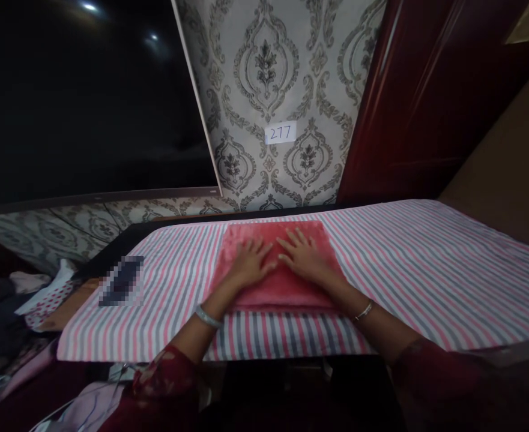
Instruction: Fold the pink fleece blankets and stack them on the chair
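A folded coral-red plush cloth lies flat on a striped pink, grey and white cover. Its front edge shows a thick fold. My left hand rests on the left half of the cloth, fingers spread. On the right half lies my right hand, also with its fingers spread and the palm down. The two thumbs point towards each other near the middle, a small gap apart. Neither hand grips anything.
A blurred-out dark object lies on the cover at the left. Behind stand a large dark screen, a patterned wall with a "277" paper label, and a dark red wooden panel. Piled fabrics fill the lower left.
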`<state>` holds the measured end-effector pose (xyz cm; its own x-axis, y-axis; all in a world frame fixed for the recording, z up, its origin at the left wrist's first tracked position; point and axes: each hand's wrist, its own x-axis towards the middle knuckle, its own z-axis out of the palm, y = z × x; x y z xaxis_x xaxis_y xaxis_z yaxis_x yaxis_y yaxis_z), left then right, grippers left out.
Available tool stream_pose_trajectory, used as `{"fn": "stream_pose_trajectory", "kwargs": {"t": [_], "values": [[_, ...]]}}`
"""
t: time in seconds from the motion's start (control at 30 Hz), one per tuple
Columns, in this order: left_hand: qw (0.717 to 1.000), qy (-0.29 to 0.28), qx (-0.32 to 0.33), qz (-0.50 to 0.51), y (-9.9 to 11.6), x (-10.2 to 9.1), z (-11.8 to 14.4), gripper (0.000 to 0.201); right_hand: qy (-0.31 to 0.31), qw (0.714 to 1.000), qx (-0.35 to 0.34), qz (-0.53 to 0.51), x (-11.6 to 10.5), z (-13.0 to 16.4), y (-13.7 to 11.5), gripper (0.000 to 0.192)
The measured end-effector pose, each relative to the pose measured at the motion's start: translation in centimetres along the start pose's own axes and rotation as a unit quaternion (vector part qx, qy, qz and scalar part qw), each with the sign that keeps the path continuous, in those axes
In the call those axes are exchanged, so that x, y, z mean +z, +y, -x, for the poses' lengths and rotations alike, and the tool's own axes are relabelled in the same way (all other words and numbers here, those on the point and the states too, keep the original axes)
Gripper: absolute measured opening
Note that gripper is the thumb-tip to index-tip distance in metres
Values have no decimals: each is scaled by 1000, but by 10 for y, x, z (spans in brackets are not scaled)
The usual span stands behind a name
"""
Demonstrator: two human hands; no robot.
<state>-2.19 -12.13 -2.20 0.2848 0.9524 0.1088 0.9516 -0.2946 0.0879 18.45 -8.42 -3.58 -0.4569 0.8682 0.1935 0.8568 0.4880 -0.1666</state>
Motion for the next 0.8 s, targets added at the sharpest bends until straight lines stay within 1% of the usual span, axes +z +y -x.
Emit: {"fn": "stream_pose_trajectory", "kwargs": {"t": [0.03, 0.1, 0.17, 0.2, 0.27, 0.33, 0.4, 0.47, 0.53, 0.63, 0.73, 0.8], "values": [[1000, -10, 21, 2, 7, 8, 11, 69, -14, 1000, -24, -6, 4, 10, -5, 59], [1000, 0, 26, 0, 16, 24, 27, 68, -28, 998, -45, -12, 13, 27, -11, 60], [1000, 20, 19, -5, 20, 35, 34, 66, -20, 999, -47, -9, 20, 37, -13, 61], [1000, 25, 16, -6, 21, 37, 35, 64, -14, 999, -48, -6, 22, 39, -12, 60], [1000, 24, 12, -6, 24, 36, 32, 64, -4, 999, -48, -1, 23, 40, -9, 59], [1000, 18, 12, -4, 26, 31, 32, 64, 1, 999, -52, 6, 23, 41, -4, 58], [1000, 17, 13, 0, 27, 25, 39, 64, 5, 998, -58, 15, 26, 47, 2, 57], [999, 34, -4, -2, 23, 23, 52, 65, 17, 997, -71, 21, 35, 58, 11, 57], [997, 62, -42, -9, 17, 26, 70, 66, 43, 995, -83, 29, 47, 70, 23, 59], [991, 97, -93, -16, 7, 40, 93, 66, 82, 992, -90, 44, 65, 85, 35, 63], [988, 116, -105, -15, 2, 51, 102, 66, 113, 988, -91, 59, 74, 93, 34, 67], [988, 114, -103, -6, 2, 53, 103, 67, 117, 987, -86, 62, 76, 94, 31, 67]]}}
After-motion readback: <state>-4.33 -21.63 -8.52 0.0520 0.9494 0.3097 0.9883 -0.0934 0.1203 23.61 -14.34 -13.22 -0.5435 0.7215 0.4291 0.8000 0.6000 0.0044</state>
